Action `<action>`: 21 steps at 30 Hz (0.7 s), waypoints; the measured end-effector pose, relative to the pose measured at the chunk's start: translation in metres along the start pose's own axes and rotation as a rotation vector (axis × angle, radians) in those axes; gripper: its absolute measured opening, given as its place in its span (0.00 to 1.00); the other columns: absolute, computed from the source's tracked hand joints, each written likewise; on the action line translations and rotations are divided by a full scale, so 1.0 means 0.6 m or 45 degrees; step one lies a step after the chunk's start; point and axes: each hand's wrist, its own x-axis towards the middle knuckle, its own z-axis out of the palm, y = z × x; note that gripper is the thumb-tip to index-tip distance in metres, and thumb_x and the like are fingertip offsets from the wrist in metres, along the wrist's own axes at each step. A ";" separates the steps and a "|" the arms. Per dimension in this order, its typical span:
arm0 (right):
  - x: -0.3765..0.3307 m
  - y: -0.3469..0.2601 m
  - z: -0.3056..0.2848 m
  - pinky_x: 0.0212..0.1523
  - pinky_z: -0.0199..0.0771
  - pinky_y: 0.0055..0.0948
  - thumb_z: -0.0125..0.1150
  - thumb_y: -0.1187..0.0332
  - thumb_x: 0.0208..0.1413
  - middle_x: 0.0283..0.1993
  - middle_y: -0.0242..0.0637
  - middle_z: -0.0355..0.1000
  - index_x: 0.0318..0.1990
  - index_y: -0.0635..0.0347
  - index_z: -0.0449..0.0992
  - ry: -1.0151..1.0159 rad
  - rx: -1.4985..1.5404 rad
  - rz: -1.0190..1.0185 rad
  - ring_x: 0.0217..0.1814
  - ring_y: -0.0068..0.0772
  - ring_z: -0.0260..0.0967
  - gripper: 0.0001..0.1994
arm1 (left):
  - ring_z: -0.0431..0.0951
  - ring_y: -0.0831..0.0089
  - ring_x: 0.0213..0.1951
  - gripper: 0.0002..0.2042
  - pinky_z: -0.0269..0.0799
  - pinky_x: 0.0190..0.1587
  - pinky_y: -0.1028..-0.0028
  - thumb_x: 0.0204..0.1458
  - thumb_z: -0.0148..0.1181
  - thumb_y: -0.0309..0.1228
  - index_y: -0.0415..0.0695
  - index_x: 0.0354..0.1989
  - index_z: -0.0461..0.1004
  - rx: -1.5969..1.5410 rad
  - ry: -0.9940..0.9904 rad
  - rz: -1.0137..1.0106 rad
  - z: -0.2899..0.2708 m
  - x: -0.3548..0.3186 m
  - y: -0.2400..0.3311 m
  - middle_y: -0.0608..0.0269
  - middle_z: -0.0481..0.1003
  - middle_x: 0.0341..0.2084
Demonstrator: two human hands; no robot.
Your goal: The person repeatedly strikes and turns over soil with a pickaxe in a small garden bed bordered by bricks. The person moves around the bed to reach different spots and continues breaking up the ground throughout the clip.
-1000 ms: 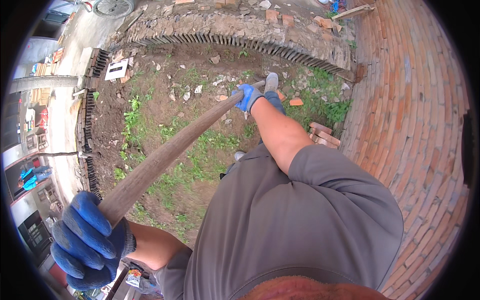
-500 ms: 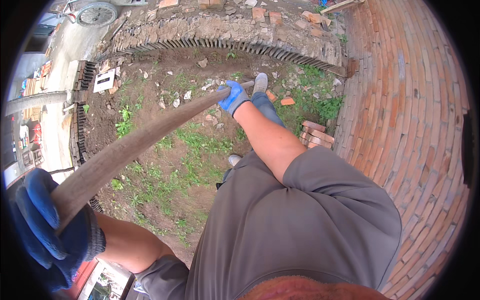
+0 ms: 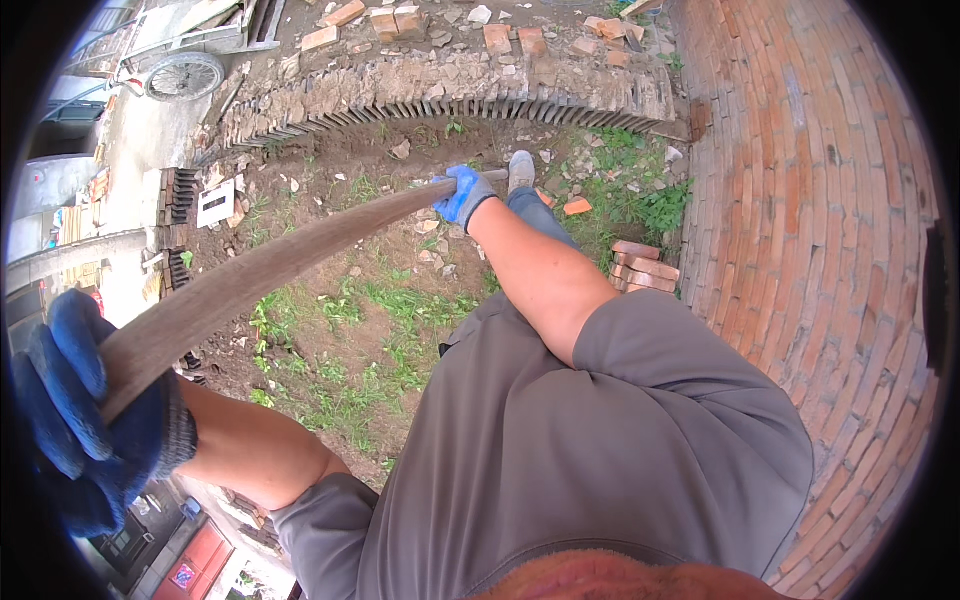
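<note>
Wooden handle (image 3: pixel 270 275) spans left hand (image 3: pixel 85 420) to right hand (image 3: pixel 462 195).

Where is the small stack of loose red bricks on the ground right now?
In the head view, the stack of loose red bricks lies right of centre on the soil, at the foot of the curved brick wall, just right of the person's right forearm.

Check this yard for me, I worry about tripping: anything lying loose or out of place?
Yes. Loose bricks lie in the grass by the brick wall, and broken brick pieces and stones scatter the dirt near the shoe.
</note>
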 end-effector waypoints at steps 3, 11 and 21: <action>-0.033 0.050 -0.105 0.46 0.83 0.56 0.55 0.60 0.68 0.46 0.46 0.73 0.53 0.59 0.66 0.026 -0.258 -0.043 0.46 0.50 0.75 0.14 | 0.75 0.82 0.21 0.12 0.65 0.32 0.75 0.56 0.70 0.47 0.58 0.32 0.75 0.072 0.242 0.006 0.059 -0.210 0.119 0.80 0.75 0.21; -0.089 0.178 -0.210 0.47 0.82 0.54 0.56 0.64 0.66 0.45 0.46 0.77 0.55 0.59 0.68 0.324 -0.807 -0.087 0.45 0.50 0.78 0.14 | 0.78 0.70 0.24 0.12 0.73 0.31 0.66 0.64 0.64 0.43 0.51 0.33 0.76 0.017 0.228 0.076 0.077 -0.488 0.243 0.69 0.76 0.22; -0.026 0.333 -0.382 0.39 0.85 0.60 0.58 0.63 0.68 0.42 0.44 0.77 0.54 0.55 0.70 0.478 -1.395 0.107 0.39 0.48 0.81 0.12 | 0.81 0.71 0.37 0.06 0.70 0.59 0.55 0.58 0.68 0.38 0.53 0.40 0.81 0.076 1.096 -0.327 0.098 -0.888 0.372 0.75 0.78 0.26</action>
